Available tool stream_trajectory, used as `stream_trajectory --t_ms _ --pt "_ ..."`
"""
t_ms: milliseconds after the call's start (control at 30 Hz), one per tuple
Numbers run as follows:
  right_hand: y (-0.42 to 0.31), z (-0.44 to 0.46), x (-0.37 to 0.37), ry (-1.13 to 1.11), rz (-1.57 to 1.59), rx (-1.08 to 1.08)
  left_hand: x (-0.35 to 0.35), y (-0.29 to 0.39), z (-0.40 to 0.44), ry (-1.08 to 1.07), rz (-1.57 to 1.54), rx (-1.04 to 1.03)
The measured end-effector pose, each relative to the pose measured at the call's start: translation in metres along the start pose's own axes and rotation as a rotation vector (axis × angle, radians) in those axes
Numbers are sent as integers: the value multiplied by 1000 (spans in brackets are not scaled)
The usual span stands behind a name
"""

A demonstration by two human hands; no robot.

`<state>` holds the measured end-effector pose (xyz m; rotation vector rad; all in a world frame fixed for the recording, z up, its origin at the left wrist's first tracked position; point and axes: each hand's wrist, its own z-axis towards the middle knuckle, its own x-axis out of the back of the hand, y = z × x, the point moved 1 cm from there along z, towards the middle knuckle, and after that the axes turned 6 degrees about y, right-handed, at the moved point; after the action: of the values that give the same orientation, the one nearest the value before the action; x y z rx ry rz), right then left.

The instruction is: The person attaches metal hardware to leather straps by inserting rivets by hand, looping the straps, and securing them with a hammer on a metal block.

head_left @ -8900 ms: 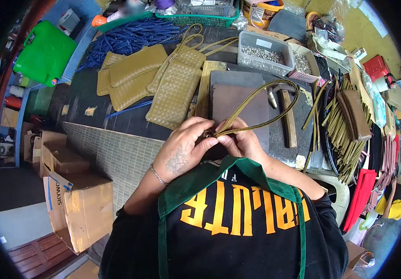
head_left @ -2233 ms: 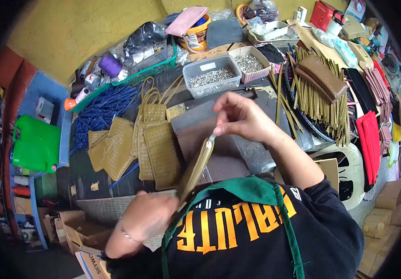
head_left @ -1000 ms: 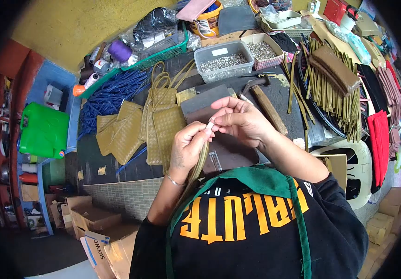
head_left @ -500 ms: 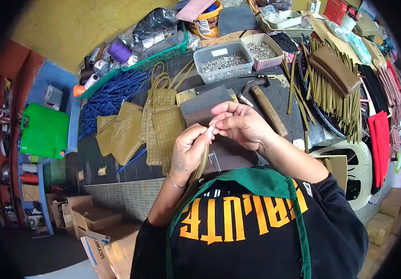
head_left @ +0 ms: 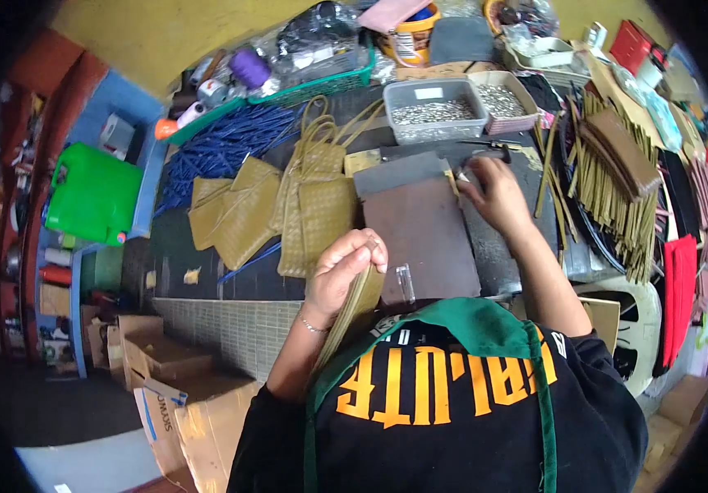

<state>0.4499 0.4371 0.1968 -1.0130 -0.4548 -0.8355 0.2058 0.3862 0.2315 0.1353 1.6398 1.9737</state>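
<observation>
My left hand [head_left: 345,267] is closed round the upper end of a folded olive woven strap [head_left: 358,304], which hangs down against the apron. Beyond the front of the dark brown board [head_left: 419,230], my right hand [head_left: 495,193] reaches to the board's right side, its fingers curled at a small metal tool [head_left: 463,175]. What those fingers grip is too small to make out. The hammer is mostly hidden by this hand and forearm. A small clear plastic piece [head_left: 405,283] lies on the board's front part. Olive woven pouches [head_left: 317,222] with straps lie left of the board.
Behind the board stand a clear bin [head_left: 436,131] and a checkered box [head_left: 511,123], both with metal pieces. Blue strips [head_left: 222,152] lie back left. Olive strips [head_left: 617,218] are heaped at the right under a brown woven piece [head_left: 621,156]. A white chair [head_left: 641,361] stands front right.
My right hand has left the strap's end and moved right and away from me to the tools. My left hand keeps the strap, now a little lower. The view has shifted left.
</observation>
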Motion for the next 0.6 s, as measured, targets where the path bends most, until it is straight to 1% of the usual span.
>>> stream_trajectory --t_ms 33,67,133,167,200,233,267,333,367,433,467,533,567,600 --pt "14 -6 -3 -22 -247 -53 3 3 -2 15 3 -6" --pt "24 -13 -4 -91 -358 -163 5 7 -4 -1 18 44" --pt "35 -25 -7 -214 -522 -293 12 15 -12 -6 84 129" --pt "38 -28 -6 -228 -529 -292 19 15 -16 -12 156 174" --pt "41 -31 -6 -227 -525 -348 26 12 -21 -18 227 222" --pt "45 -34 -8 -230 -520 -404 32 8 -27 48 286 317" --pt "53 -36 -10 -232 -517 -404 40 -3 -32 97 334 389" --pt "69 -38 -19 -228 -515 -333 47 -21 -35 133 313 469" --pt "70 -41 -18 -242 -517 -325 50 -32 -35 123 252 458" --pt "66 -40 -9 -141 -361 -313 49 -36 -27 116 228 491" --pt "68 -43 -6 -144 -366 -302 49 -38 -22 98 211 523" --pt "72 -52 1 -98 -120 -308 53 -49 -14 109 153 486" --pt "70 -57 4 -36 25 -286 56 -53 -11 96 169 550" --pt "63 -60 10 -45 20 -287 58 -57 -10 81 186 616"
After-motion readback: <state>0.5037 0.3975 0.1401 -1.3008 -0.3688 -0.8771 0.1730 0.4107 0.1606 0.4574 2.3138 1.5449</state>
